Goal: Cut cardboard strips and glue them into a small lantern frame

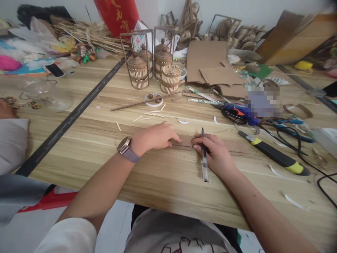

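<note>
Your left hand (155, 136) lies at the left part of a brown cardboard strip (186, 141) on the worktop (163, 182); its fingers are loosely bent and touch the strip, but whether they pinch it I cannot tell. Your right hand (217, 151) has its fingers closed on a pen (204, 163), fingertips at the strip too. A yellow-and-black cutter (275, 154) lies to its right.

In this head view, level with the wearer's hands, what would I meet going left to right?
Another person's sleeve → black strip on the tabletop → wristwatch → left hand → right hand, holding a pen → yellow-and-black knife.
</note>
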`<state>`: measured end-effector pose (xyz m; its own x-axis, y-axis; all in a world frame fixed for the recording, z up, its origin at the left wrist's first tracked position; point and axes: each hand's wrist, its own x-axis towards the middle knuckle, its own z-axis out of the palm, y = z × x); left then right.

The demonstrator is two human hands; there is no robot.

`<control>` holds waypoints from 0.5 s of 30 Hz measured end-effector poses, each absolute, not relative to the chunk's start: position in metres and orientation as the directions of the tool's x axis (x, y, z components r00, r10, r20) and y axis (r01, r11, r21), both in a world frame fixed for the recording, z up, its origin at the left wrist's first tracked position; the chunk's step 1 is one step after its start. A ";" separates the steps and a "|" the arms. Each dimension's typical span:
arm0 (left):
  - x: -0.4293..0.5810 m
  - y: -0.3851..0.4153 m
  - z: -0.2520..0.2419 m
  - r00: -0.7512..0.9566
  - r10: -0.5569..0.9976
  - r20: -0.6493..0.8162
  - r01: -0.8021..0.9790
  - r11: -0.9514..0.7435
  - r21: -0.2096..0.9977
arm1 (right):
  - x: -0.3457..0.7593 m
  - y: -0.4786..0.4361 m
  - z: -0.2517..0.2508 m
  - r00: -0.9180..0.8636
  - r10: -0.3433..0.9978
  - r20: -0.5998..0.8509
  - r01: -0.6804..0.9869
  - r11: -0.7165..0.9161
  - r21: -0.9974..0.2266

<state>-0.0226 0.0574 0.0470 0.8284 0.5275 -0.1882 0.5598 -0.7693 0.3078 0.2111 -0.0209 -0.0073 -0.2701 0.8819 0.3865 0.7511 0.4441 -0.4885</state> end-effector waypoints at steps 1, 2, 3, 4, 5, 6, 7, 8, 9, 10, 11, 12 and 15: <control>-0.023 0.057 0.047 0.828 0.527 -0.189 0.560 -0.769 0.308 | 0.211 -0.022 -0.006 -0.251 0.891 0.379 0.737 0.430 -0.522; -0.022 0.057 0.047 0.829 0.526 -0.191 0.560 -0.769 0.309 | 0.212 -0.023 -0.004 -0.210 0.904 0.371 0.724 0.399 -0.563; -0.022 0.057 0.047 0.829 0.524 -0.194 0.559 -0.770 0.307 | 0.212 -0.024 -0.002 -0.148 0.921 0.361 0.714 0.352 -0.605; -0.022 0.057 0.047 0.829 0.523 -0.198 0.559 -0.771 0.306 | 0.213 -0.025 -0.001 -0.074 0.934 0.349 0.703 0.297 -0.647; -0.022 0.056 0.048 0.826 0.525 -0.203 0.563 -0.769 0.303 | 0.215 -0.026 0.000 0.006 0.942 0.337 0.682 0.242 -0.690; -0.022 0.056 0.048 0.823 0.528 -0.207 0.568 -0.766 0.301 | 0.216 -0.026 0.000 0.081 0.942 0.324 0.646 0.198 -0.737; -0.022 0.056 0.049 0.820 0.532 -0.209 0.572 -0.764 0.299 | 0.218 -0.026 0.000 0.145 0.939 0.311 0.592 0.169 -0.788; -0.022 0.055 0.049 0.819 0.535 -0.206 0.573 -0.763 0.299 | 0.219 -0.026 0.000 0.198 0.934 0.296 0.516 0.158 -0.842; -0.022 0.055 0.049 0.820 0.536 -0.199 0.572 -0.764 0.299 | 0.219 -0.025 -0.001 0.237 0.932 0.275 0.424 0.155 -0.892; -0.022 0.055 0.049 0.824 0.534 -0.189 0.567 -0.767 0.301 | 0.220 -0.025 -0.002 0.270 0.930 0.249 0.331 0.153 -0.931; -0.022 0.055 0.048 0.829 0.530 -0.178 0.559 -0.771 0.304 | 0.220 -0.024 -0.002 0.293 0.929 0.224 0.253 0.150 -0.956; -0.022 0.055 0.048 0.833 0.526 -0.172 0.553 -0.775 0.308 | 0.219 -0.024 -0.002 0.306 0.930 0.204 0.197 0.148 -0.969; -0.022 0.057 0.047 0.833 0.517 -0.196 0.552 -0.767 0.326 | 0.216 -0.024 0.000 0.281 0.942 0.183 0.173 0.138 -0.975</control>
